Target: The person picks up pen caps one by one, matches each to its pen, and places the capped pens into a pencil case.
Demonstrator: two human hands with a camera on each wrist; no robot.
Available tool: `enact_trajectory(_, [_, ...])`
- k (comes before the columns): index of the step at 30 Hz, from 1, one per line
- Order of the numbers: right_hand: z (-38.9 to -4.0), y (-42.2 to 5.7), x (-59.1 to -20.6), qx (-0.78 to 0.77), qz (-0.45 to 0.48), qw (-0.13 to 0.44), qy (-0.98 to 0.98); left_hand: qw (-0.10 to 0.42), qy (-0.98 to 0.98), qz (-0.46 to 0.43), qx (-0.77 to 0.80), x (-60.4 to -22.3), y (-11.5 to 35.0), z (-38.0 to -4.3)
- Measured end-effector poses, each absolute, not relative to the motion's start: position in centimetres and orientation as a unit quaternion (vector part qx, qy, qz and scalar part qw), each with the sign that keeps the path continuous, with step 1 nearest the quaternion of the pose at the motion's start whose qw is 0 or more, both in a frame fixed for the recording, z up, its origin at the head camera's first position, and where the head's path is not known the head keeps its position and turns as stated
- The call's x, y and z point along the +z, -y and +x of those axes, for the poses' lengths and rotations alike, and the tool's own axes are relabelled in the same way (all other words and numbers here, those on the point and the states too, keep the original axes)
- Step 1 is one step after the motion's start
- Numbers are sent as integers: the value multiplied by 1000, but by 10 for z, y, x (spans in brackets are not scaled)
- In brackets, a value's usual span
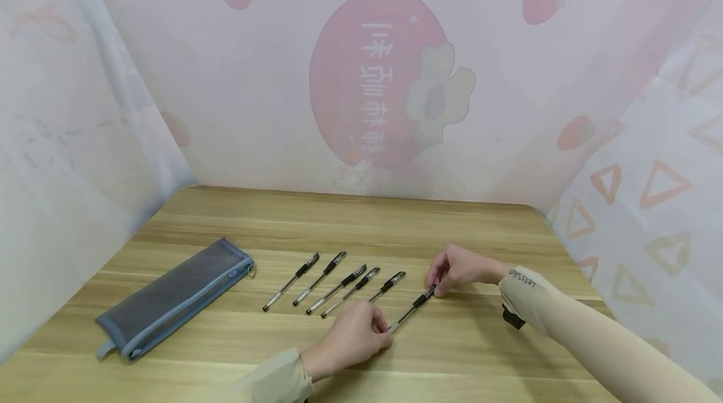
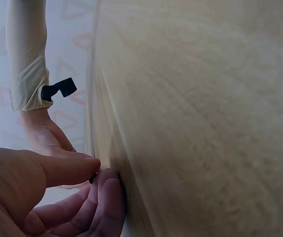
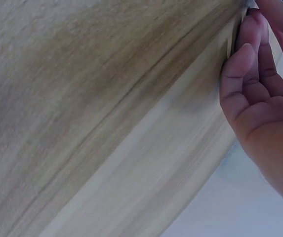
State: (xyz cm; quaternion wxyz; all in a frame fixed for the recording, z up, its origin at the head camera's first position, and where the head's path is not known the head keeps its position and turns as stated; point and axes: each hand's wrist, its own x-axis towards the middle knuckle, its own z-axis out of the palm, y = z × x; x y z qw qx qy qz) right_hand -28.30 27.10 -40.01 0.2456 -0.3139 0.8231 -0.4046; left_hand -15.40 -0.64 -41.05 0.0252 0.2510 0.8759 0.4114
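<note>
A black-capped gel pen lies slantwise between the two hands in the head view. My left hand pinches its near end between thumb and fingers, low over the table. At the capped far end, my right hand pinches the pen with its fingertips. In the left wrist view, the left thumb and fingers meet around the pen, which they mostly hide. Several similar pens lie in a slanted row just left of the hands; the left hand covers part of the nearest one.
A blue-grey mesh pencil case with a zipper lies on the left of the wooden table. Printed fabric walls stand behind the table and along both sides.
</note>
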Motion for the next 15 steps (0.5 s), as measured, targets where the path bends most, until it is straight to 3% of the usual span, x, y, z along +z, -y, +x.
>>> enact_trajectory(15, [-279,-271,-398,-399,-300,246,-831,27,-886,240,397,-410,5,-154])
